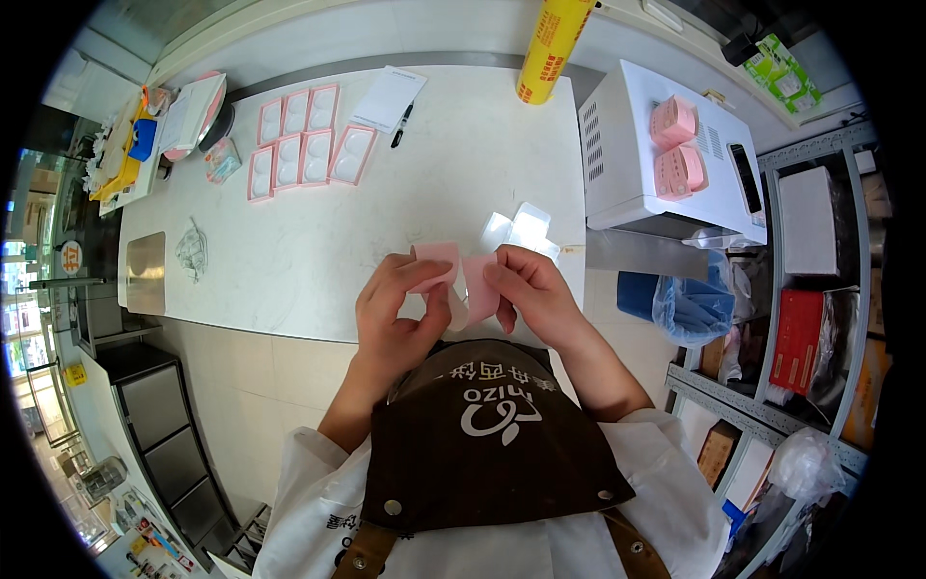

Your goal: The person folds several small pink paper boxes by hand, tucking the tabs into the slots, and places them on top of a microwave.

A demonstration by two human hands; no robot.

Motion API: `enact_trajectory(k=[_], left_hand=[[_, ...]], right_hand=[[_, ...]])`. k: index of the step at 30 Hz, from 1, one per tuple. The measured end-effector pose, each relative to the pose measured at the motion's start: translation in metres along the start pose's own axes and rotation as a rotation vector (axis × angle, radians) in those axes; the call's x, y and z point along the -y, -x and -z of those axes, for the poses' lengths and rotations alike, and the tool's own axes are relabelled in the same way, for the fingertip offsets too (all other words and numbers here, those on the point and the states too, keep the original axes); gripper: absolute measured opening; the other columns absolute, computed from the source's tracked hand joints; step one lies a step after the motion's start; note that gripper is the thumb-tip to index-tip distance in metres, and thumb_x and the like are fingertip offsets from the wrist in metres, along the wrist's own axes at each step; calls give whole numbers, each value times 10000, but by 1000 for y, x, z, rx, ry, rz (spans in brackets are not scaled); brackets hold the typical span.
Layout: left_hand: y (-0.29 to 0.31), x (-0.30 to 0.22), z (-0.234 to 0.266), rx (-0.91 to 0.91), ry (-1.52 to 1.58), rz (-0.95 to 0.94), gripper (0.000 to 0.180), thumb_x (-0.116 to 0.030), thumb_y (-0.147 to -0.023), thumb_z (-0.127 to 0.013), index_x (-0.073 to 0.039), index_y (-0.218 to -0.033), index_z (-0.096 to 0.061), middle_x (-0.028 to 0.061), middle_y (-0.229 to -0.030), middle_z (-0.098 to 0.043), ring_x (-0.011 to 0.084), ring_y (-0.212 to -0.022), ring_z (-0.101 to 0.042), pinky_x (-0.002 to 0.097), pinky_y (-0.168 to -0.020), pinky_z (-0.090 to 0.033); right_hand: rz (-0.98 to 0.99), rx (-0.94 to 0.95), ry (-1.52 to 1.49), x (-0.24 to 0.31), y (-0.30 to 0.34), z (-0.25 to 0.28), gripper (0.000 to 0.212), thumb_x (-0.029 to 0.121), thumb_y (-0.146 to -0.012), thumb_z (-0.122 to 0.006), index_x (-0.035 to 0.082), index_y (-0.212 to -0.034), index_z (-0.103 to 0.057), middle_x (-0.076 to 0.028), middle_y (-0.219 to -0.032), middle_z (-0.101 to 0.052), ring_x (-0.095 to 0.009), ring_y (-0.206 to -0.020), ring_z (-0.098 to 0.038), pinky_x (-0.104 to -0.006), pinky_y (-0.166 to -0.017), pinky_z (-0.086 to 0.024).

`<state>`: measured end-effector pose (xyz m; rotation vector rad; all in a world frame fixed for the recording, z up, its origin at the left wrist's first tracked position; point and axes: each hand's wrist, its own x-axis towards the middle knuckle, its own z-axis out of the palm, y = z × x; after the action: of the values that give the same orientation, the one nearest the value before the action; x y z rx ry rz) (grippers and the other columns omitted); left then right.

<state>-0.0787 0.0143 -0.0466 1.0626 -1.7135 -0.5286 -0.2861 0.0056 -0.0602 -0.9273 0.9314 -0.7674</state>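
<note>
In front of my apron, both hands hold a pink piece of thin card, bent into a curve between them. My left hand pinches one end with thumb and fingers. On the other side, my right hand grips the flap of the pink card between thumb and fingers. Whether the two pink parts are one strip is partly hidden by the fingers. Just beyond my right hand, a white and silvery unfolded carton piece lies on the table.
Pink-edged trays with round white wells stand in rows at the back of the white table, near a paper sheet and black pen. A yellow roll stands behind. Pink curved cards sit on a white microwave at right.
</note>
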Motion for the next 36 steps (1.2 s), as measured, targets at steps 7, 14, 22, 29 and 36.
enact_trajectory(k=[7, 14, 22, 29, 36], left_hand=[[0, -4, 1, 37, 39, -5, 402, 92, -726, -691, -51, -1101, -660, 115, -907, -676, 281, -756, -654, 353, -697, -548], [0, -5, 2, 85, 46, 17, 411, 87, -753, -668, -58, -1136, -638, 121, -890, -659, 291, -748, -640, 370, -687, -534], [-5, -10, 4, 113, -29, -16, 444, 60, -765, -695, -79, -1180, -618, 112, -859, -638, 300, -740, -633, 379, -636, -518], [-4, -11, 3, 127, -13, 24, 479, 86, -774, -666, -73, -1221, -602, 125, -917, -662, 295, -797, -663, 366, -681, -541], [4, -10, 2, 150, 324, 267, 459, 89, -822, -626, -53, -1258, -600, 126, -1129, -688, 234, -980, -696, 332, -834, -555]], right_hand=[[-22, 125, -29, 1, 2, -2, 257, 267, -1071, -549, 54, -937, -602, -3, -781, -622, -61, -555, -568, -206, -475, -448], [41, 125, -50, 5, 5, -8, 262, 265, -1081, -525, 36, -977, -599, -20, -802, -621, -77, -576, -588, -216, -472, -471], [130, 91, -49, 3, 5, -6, 265, 268, -1089, -504, 32, -1001, -589, -32, -820, -619, -92, -581, -587, -223, -456, -471], [70, 120, -129, 2, 4, -5, 242, 260, -1070, -532, 39, -1002, -604, -34, -840, -637, -93, -592, -593, -219, -485, -468], [51, 85, -191, -1, 4, -9, 276, 260, -1064, -552, 10, -1132, -648, -40, -876, -660, -82, -585, -579, -212, -484, -455]])
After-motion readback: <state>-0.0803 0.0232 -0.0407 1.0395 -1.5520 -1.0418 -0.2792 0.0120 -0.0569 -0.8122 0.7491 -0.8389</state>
